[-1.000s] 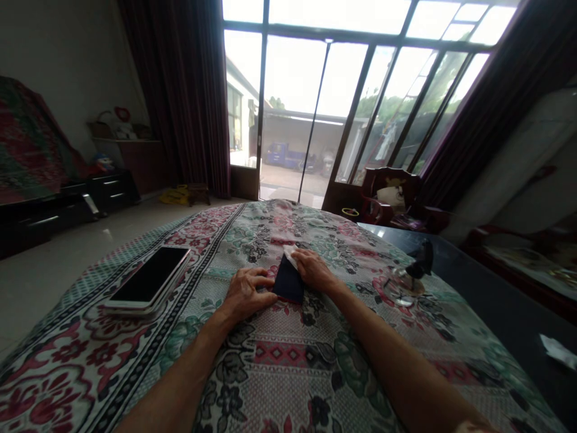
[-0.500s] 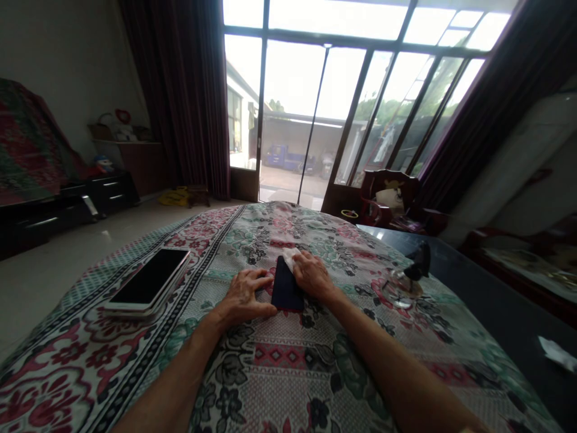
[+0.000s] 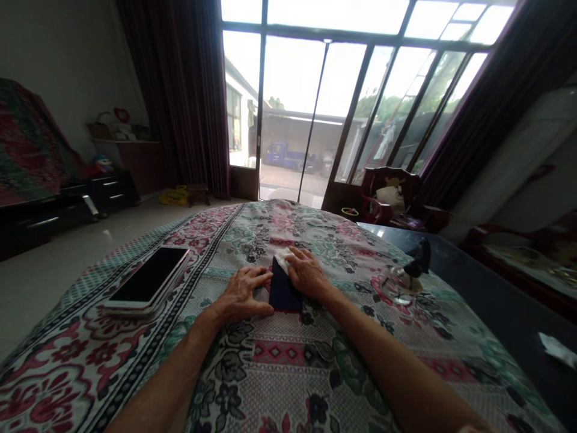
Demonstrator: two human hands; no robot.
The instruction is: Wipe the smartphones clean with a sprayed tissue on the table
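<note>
A flat, dark blue, phone-sized slab with a reddish lower edge lies on the patterned tablecloth in front of me. My left hand is open beside it, thumb at its lower left corner and fingertips by its left edge. Over its upper right part, my right hand presses a white tissue, which is bunched under the fingers and partly hidden. The slab's right side is covered by that hand.
To the left, a white-framed tablet rests on another flat device. On the right stands a clear spray bottle with a black nozzle. A crumpled white tissue lies on the dark surface at far right.
My right hand has slid slightly left with the tissue, toward the slab's upper left corner. The left hand stays nearly in place.
</note>
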